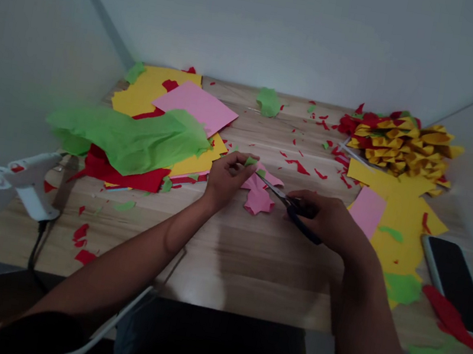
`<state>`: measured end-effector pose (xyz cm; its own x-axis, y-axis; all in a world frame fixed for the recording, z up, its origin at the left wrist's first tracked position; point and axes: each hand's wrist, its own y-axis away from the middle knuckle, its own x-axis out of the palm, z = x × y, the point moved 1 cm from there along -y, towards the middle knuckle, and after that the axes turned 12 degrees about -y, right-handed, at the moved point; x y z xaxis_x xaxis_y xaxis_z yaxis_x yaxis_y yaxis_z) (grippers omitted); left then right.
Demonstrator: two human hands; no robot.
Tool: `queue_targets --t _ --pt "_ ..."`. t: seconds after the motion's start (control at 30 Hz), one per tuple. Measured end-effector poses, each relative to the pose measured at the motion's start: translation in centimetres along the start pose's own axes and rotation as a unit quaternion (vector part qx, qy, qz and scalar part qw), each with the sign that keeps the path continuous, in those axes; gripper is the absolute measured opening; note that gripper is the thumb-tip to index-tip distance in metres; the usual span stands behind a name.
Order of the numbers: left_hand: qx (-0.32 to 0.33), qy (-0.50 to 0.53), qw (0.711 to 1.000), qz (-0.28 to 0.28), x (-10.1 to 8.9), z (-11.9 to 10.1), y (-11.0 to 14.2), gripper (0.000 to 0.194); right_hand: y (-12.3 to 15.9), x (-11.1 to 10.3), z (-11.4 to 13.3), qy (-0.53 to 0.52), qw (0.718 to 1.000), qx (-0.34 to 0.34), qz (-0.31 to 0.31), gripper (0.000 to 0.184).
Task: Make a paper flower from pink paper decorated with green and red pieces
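Observation:
My left hand (227, 178) pinches a small piece of green paper (251, 161) above the middle of the table. In my right hand (324, 218) is a pair of scissors (278, 192) with dark handles, its blades pointing left toward the green piece. Whether the blades touch the paper I cannot tell. Just below the blades lie pink paper cutouts (258, 200) on the wooden tabletop. My left fingers partly hide the green piece.
To the left are crumpled green paper (134, 140), a pink sheet (197, 106) and a white glue gun (26, 183) with a cord. At right sit yellow folded paper pieces (407, 147), yellow paper (405, 216) and a phone (457, 284). Red scraps (298, 166) litter the table.

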<state>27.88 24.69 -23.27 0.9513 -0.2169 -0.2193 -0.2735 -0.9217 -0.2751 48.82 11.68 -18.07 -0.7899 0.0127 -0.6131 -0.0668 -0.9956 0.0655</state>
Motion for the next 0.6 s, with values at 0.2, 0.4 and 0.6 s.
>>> queue_targets --t 0.2,0.4,0.6 --pt "0.009 -0.019 0.999 0.027 0.0 0.0 0.2 0.025 0.2 0.0 0.4 -0.002 1.0 0.003 0.03 0.036" --pt "-0.006 -0.035 0.999 -0.025 0.0 0.4 -0.1 0.018 0.1 -0.1 0.3 0.022 0.999 -0.015 0.033 0.034" --pt "-0.049 -0.013 0.999 -0.004 -0.5 1.2 -1.0 0.016 -0.5 -1.1 -1.5 0.133 0.985 0.076 -0.081 0.042"
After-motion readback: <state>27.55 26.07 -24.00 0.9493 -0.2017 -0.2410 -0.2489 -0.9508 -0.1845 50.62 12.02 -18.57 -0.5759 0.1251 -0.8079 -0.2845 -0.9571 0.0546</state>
